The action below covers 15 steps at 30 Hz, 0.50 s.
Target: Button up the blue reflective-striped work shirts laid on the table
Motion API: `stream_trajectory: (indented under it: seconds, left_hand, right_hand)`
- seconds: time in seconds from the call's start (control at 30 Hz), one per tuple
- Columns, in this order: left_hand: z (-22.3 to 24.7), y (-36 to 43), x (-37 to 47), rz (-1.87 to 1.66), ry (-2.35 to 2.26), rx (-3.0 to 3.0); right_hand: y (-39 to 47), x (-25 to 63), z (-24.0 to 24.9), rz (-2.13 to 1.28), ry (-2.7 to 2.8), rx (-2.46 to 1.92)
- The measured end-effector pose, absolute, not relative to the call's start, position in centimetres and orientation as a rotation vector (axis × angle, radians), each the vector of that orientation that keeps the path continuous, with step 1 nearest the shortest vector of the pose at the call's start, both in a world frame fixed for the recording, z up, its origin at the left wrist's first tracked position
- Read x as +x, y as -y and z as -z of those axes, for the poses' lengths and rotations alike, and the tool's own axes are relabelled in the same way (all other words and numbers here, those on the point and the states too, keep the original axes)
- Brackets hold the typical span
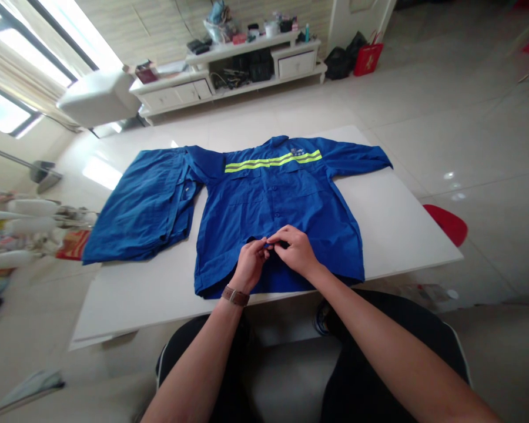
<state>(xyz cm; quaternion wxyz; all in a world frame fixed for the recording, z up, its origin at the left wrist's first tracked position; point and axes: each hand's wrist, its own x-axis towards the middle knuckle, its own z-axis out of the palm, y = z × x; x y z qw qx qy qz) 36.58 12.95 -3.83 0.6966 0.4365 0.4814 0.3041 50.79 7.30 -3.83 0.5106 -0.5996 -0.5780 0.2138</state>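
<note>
A blue work jacket (286, 194) lies front up on the white table, its collar away from me and a yellow-and-grey reflective stripe (273, 161) across the chest. Its right-hand sleeve stretches out over the table. At the middle of the lower front edge, my left hand (252, 261) and my right hand (293, 247) meet, fingertips pinching the jacket's front placket and lifting it slightly. Buttons show along the placket above them; whether one is between my fingers is hidden. To the left, folded blue trousers (136, 200) lie beside the jacket, under its other sleeve.
The white table (397, 229) stands before my knees. Behind it are a low white cabinet (176, 94) with clutter on top, a pale stool (99, 97) and a red bag (368, 57). A red stool seat (446, 223) shows at the right edge, and several white cones (30, 226) at left.
</note>
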Motion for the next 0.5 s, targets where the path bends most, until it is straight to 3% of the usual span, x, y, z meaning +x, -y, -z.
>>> stream_trajectory:
  seconds: [0.17, 0.5]
  left_hand:
    - [3.7, -12.9, 36.6, -0.702, -0.995, 0.754]
    - [4.7, -13.1, 36.7, -0.692, -0.990, 0.949]
  right_hand:
    - [-7.5, 50.8, 3.6, -0.586, 1.256, -1.449]
    - [-8.6, 51.3, 4.4, -0.794, 0.810, -1.431]
